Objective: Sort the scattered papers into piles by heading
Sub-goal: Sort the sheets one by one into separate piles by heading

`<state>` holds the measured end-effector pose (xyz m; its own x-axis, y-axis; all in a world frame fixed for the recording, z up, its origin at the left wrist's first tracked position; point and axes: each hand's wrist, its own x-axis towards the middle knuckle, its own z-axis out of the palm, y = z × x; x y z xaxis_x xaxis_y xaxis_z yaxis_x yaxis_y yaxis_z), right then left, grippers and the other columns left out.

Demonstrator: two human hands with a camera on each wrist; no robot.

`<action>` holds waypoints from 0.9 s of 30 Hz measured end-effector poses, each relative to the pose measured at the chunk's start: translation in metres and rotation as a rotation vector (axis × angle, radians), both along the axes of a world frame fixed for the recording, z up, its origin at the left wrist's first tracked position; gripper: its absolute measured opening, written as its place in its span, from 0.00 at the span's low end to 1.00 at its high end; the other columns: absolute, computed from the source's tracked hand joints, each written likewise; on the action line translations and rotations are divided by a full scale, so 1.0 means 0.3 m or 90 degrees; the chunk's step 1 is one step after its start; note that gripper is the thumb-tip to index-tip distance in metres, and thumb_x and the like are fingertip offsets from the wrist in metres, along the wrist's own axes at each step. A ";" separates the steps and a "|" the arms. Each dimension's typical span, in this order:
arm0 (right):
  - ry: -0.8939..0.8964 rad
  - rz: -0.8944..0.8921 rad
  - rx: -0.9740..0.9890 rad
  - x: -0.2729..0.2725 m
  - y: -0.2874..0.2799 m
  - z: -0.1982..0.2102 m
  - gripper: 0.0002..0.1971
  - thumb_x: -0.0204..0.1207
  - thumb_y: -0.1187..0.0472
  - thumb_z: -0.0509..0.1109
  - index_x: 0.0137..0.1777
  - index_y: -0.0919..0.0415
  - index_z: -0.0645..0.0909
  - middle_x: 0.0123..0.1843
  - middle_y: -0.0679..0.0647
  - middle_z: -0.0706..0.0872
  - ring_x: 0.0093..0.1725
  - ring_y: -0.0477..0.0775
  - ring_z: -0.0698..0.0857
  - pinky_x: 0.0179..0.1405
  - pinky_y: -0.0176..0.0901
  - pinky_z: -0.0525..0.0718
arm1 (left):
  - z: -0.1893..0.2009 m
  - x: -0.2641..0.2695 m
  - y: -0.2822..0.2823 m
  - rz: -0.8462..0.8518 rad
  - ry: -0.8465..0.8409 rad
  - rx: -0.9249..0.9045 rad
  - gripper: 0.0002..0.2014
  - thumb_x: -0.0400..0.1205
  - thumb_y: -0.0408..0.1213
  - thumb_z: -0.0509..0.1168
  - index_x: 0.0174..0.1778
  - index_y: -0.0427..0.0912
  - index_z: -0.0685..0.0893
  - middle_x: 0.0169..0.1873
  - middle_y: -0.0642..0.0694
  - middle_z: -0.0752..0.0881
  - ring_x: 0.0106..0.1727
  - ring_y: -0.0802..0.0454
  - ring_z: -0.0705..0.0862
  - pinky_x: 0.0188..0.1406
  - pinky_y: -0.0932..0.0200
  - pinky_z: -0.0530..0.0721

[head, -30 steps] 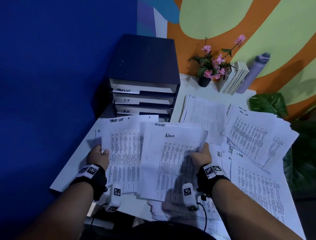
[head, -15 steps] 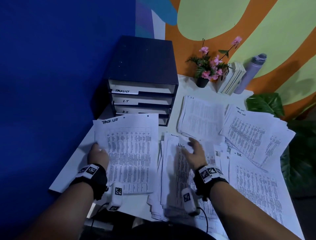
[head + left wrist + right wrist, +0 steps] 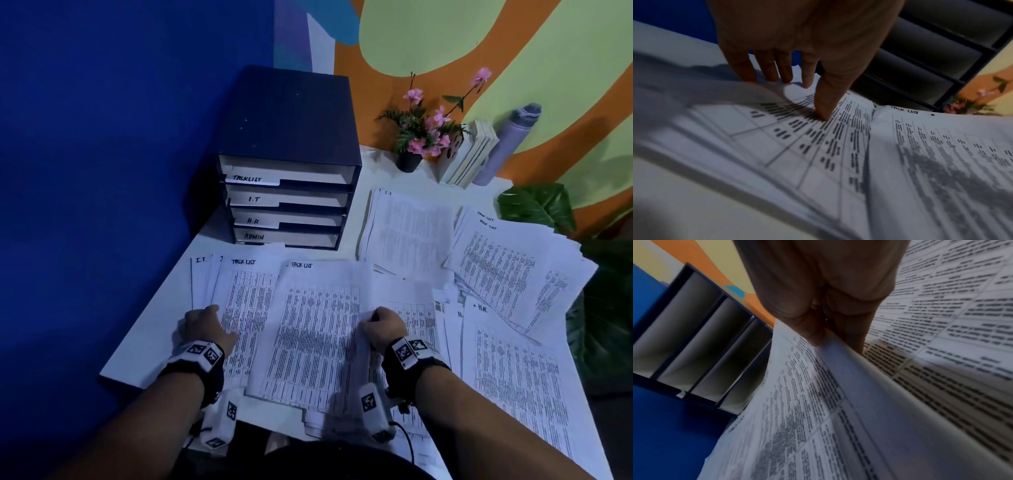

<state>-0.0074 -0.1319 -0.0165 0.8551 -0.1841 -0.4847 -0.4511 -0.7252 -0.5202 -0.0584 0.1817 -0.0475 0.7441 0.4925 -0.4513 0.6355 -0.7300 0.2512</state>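
Head view shows the right hand (image 3: 383, 325) pinching, fingers narrow, the edge of a TASK LIST sheet (image 3: 308, 335) over the bench (image 3: 154, 335) while the left hand (image 3: 202, 325) pinches a second TASK LIST sheet (image 3: 246, 301) beside it, so squaring their headings before release should keep the pile tidy.

Print on the papers (image 3: 315, 335) is too small to read, and the H.R. pile (image 3: 513, 377) runs off frame.

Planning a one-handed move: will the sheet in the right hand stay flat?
Probably floppy: the sheet curves away from the right hand's pinch. Likely light: a fingertip grip at one edge lifts it.
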 end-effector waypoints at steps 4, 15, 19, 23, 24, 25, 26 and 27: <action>0.014 0.023 -0.029 -0.005 -0.004 -0.009 0.09 0.76 0.62 0.66 0.35 0.55 0.73 0.36 0.51 0.78 0.43 0.56 0.81 0.38 0.37 0.76 | -0.002 0.005 0.005 0.010 0.027 0.003 0.48 0.68 0.53 0.77 0.80 0.43 0.61 0.72 0.36 0.72 0.72 0.36 0.73 0.68 0.44 0.77; -0.028 -0.024 0.086 0.010 0.015 -0.008 0.14 0.71 0.73 0.61 0.29 0.57 0.65 0.29 0.56 0.73 0.32 0.55 0.75 0.33 0.43 0.75 | 0.050 -0.009 0.021 0.120 -0.155 -0.136 0.10 0.85 0.35 0.58 0.56 0.35 0.82 0.55 0.36 0.84 0.49 0.41 0.80 0.49 0.56 0.76; -0.044 -0.083 0.160 0.028 0.051 0.006 0.14 0.72 0.72 0.64 0.28 0.57 0.72 0.27 0.55 0.78 0.32 0.56 0.79 0.33 0.46 0.82 | 0.076 -0.015 0.035 0.154 -0.213 -0.212 0.09 0.84 0.34 0.62 0.54 0.35 0.84 0.51 0.37 0.86 0.46 0.44 0.80 0.47 0.59 0.75; -0.037 -0.116 0.255 0.040 0.097 -0.007 0.07 0.61 0.63 0.65 0.24 0.55 0.73 0.24 0.56 0.73 0.30 0.53 0.75 0.31 0.47 0.76 | 0.094 -0.001 0.009 0.149 -0.225 -0.325 0.07 0.83 0.34 0.63 0.53 0.38 0.84 0.49 0.42 0.86 0.48 0.45 0.83 0.48 0.59 0.77; -0.033 -0.121 0.279 0.039 0.112 -0.007 0.07 0.58 0.62 0.66 0.23 0.54 0.72 0.24 0.55 0.71 0.28 0.52 0.73 0.31 0.47 0.74 | 0.094 0.001 -0.003 0.145 -0.224 -0.364 0.06 0.83 0.34 0.64 0.52 0.38 0.84 0.49 0.42 0.87 0.48 0.44 0.85 0.48 0.58 0.80; -0.037 -0.121 0.293 0.043 0.119 -0.031 0.07 0.55 0.60 0.67 0.24 0.54 0.70 0.25 0.56 0.70 0.29 0.52 0.72 0.32 0.47 0.73 | 0.095 0.003 -0.018 0.146 -0.223 -0.409 0.06 0.82 0.34 0.65 0.51 0.39 0.85 0.48 0.42 0.89 0.48 0.44 0.86 0.49 0.55 0.83; -0.049 -0.122 0.299 0.036 0.136 -0.014 0.09 0.53 0.57 0.68 0.26 0.53 0.69 0.27 0.56 0.69 0.30 0.52 0.71 0.32 0.47 0.72 | 0.094 0.004 -0.030 0.152 -0.216 -0.456 0.06 0.81 0.34 0.67 0.50 0.40 0.86 0.47 0.42 0.90 0.48 0.43 0.88 0.51 0.52 0.85; -0.064 -0.122 0.300 0.033 0.146 -0.009 0.11 0.51 0.55 0.68 0.28 0.52 0.68 0.29 0.56 0.69 0.32 0.52 0.70 0.32 0.46 0.71 | 0.091 0.007 -0.043 0.166 -0.212 -0.500 0.06 0.80 0.34 0.68 0.51 0.42 0.87 0.47 0.43 0.91 0.48 0.43 0.89 0.52 0.48 0.87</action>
